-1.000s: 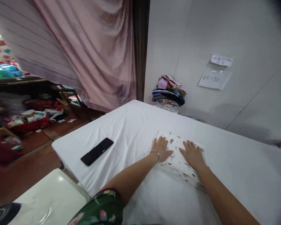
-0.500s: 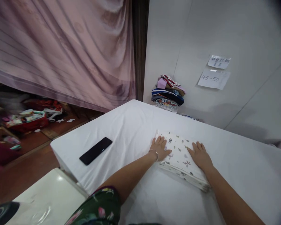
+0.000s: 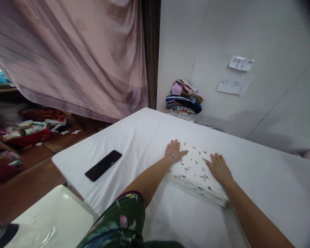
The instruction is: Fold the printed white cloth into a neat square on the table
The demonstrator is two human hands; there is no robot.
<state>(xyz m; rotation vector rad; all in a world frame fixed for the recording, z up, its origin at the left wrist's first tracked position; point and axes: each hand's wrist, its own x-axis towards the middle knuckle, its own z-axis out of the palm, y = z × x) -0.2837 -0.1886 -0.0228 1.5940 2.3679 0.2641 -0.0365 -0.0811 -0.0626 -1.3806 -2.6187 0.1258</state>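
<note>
A folded white cloth with small printed motifs (image 3: 193,172) lies flat on the white-covered table (image 3: 144,134), several layers showing along its near edge. On its far left part rests my left hand (image 3: 175,151), fingers spread and a bracelet at the wrist. My right hand (image 3: 219,168) lies open along the cloth's right side, thumb on the printed top. Both palms face down, and neither hand grips the fabric.
A black phone (image 3: 103,165) lies on the table's left part. Folded clothes (image 3: 184,100) are stacked against the wall beyond the far edge. A pale chair or stool (image 3: 54,213) stands at lower left, and a pink curtain (image 3: 93,58) hangs behind.
My left hand has slid away towards the far left edge of the cloth, uncovering more of the print. My right hand stays at the right side. The view has shifted slightly.
</note>
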